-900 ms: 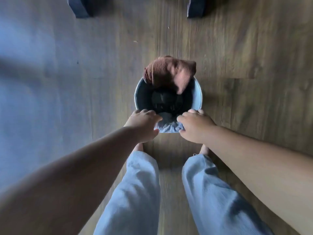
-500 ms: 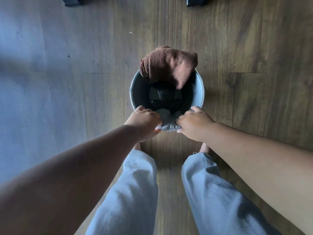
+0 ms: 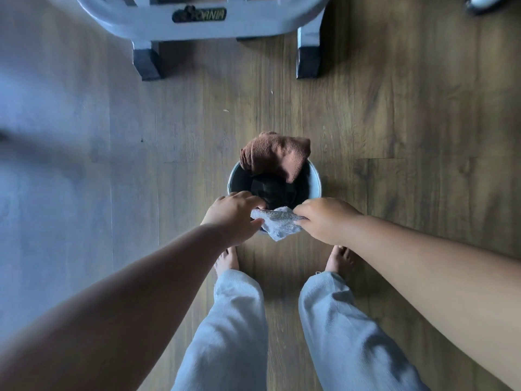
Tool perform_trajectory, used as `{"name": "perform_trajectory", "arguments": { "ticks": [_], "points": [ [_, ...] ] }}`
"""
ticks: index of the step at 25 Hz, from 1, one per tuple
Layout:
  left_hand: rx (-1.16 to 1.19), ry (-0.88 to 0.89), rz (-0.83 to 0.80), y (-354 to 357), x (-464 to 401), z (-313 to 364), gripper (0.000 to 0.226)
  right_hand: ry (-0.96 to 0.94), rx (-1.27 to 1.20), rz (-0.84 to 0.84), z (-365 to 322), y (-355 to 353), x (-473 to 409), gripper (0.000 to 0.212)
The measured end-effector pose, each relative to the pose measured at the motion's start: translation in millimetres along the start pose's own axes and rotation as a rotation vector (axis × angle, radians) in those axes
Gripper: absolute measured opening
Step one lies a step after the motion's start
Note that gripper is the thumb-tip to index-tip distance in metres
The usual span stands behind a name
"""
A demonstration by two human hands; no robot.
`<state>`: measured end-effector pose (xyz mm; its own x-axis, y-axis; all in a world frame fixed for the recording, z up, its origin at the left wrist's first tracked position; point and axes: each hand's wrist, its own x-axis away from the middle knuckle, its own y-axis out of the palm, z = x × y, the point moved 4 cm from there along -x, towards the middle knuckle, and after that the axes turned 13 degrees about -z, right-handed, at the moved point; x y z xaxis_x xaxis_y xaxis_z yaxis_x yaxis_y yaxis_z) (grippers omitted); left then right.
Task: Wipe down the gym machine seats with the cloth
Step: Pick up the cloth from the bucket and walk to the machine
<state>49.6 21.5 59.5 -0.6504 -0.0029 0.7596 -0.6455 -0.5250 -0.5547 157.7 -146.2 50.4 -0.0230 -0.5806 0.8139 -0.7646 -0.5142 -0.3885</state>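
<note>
The gym machine base [image 3: 197, 26] is standing well beyond the bucket [image 3: 315, 182]; its badge is showing only "ORNIA", the rest unreadable. A brown towel [image 3: 276, 158] is draping over the bucket's far rim. Above the near rim, the left hand [image 3: 232, 217] and right hand [image 3: 324, 220] are each pinching the grey cloth [image 3: 277, 225]. If it is wet, drips are likely landing outside the bucket, risking a slip for bare feet.
</note>
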Motion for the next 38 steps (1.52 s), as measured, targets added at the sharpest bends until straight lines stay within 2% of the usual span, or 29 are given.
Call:
{"name": "perform_trajectory", "arguments": {
  "ticks": [5, 11, 14, 16, 17, 18, 21, 24, 28, 32, 34, 36, 38],
  "points": [
    [0.046, 0.015, 0.110, -102.0, 72.4, 39.2, 0.038, 0.032, -0.093, 0.097, -45.2, -81.3, 106.0, 0.040],
    [-0.085, 0.215, 0.263, -254.2, 189.8, 134.5, 0.042, 0.221, -0.250, 0.463, -92.0, -157.1, 293.7, 0.023],
    [-0.187, 0.320, 0.293, -308.9, 232.6, 189.5, 0.042, 0.316, -0.342, 0.549, -97.6, -165.7, 377.4, 0.010],
    [-0.224, 0.373, 0.311, -331.9, 249.6, 232.9, 0.040, 0.351, -0.440, 0.592, -90.2, -161.7, 429.4, 0.049],
    [-0.232, 0.383, 0.312, -338.3, 254.7, 256.1, 0.039, 0.371, -0.482, 0.617, -81.8, -156.3, 451.9, 0.057],
    [-0.241, 0.389, 0.316, -342.4, 258.0, 280.8, 0.037, 0.376, -0.511, 0.662, -73.9, -151.9, 475.0, 0.055],
    [-0.242, 0.459, 0.329, -332.6, 262.0, 365.5, 0.029, 0.425, -0.589, 0.845, -27.9, -118.9, 533.8, 0.036],
    [-0.247, 0.506, 0.252, -291.1, 260.4, 454.0, 0.024, 0.445, -0.675, 0.990, 20.3, -66.5, 591.9, 0.020],
    [-0.345, 0.590, 0.118, -200.4, 246.2, 577.6, 0.031, 0.490, -0.730, 1.103, 91.0, 27.1, 675.2, 0.017],
    [-0.454, 0.709, -0.021, -117.6, 231.9, 702.6, 0.036, 0.581, -0.792, 1.143, 163.0, 112.7, 746.0, 0.042],
    [-0.532, 0.760, -0.082, -90.3, 224.1, 758.4, 0.031, 0.615, -0.835, 1.143, 194.9, 141.3, 774.1, 0.036],
    [-0.589, 0.793, -0.130, -70.4, 207.8, 811.0, 0.026, 0.687, -0.897, 1.119, 228.9, 164.5, 796.1, 0.018],
    [-0.601, 0.818, -0.164, -60.5, 183.1, 857.5, 0.023, 0.756, -0.902, 1.127, 264.6, 175.4, 813.0, 0.010]
  ]
}}
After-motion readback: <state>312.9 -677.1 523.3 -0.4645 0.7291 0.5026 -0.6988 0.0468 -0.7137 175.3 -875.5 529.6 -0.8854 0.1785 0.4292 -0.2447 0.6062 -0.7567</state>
